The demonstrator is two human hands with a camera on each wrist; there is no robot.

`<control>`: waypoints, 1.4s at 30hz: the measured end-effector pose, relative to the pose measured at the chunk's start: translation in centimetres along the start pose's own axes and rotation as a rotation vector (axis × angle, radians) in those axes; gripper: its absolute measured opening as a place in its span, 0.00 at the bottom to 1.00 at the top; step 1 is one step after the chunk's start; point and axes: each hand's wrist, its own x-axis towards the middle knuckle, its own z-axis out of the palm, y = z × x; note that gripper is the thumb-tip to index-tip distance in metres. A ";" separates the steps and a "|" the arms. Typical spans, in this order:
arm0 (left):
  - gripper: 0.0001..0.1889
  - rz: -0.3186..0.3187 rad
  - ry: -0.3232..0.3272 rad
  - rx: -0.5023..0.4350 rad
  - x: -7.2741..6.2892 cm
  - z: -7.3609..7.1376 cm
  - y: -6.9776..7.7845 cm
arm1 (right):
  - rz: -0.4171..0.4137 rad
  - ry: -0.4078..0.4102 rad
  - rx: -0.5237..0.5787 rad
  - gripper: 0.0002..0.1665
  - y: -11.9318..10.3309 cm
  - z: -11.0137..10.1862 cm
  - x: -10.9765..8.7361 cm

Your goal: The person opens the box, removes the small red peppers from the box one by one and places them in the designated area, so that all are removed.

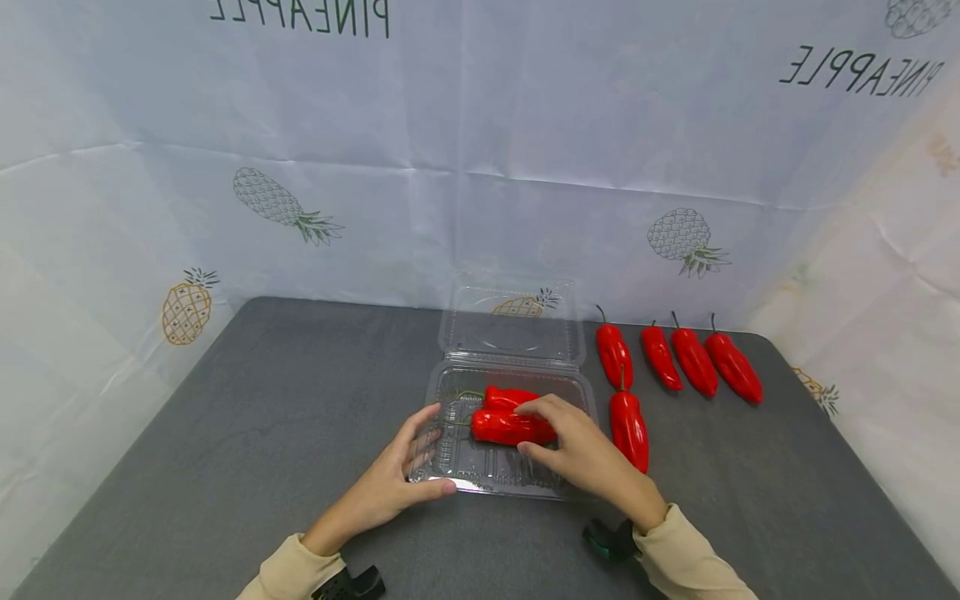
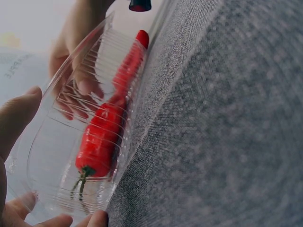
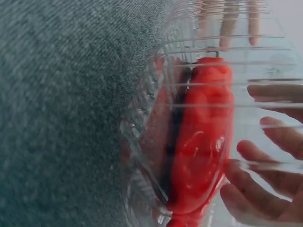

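A clear plastic container stands with its hinged lid folded back. Two red chili peppers lie in it side by side, stems to the left: a rear pepper and a front pepper. My left hand holds the container's near left corner, thumb at the front rim and fingers along the left wall. Over the right ends of the peppers is my right hand, fingers apart and lightly bent. In the right wrist view its fingertips are right beside a pepper, not wrapped round it.
Right of the container lie two more red peppers, one farther back and one nearer. A row of three others, including a middle pepper, lies by the back right edge of the grey table. Pineapple-printed cloth hangs behind.
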 end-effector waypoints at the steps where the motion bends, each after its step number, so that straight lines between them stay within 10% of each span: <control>1: 0.51 0.000 0.000 -0.001 0.0 0.0 0.0 | 0.003 -0.006 -0.008 0.28 0.0 0.1 0.1; 42: 0.50 -0.019 -0.007 -0.001 0.1 -0.1 0.0 | 0.007 -0.164 0.008 0.32 -0.4 1.9 1.5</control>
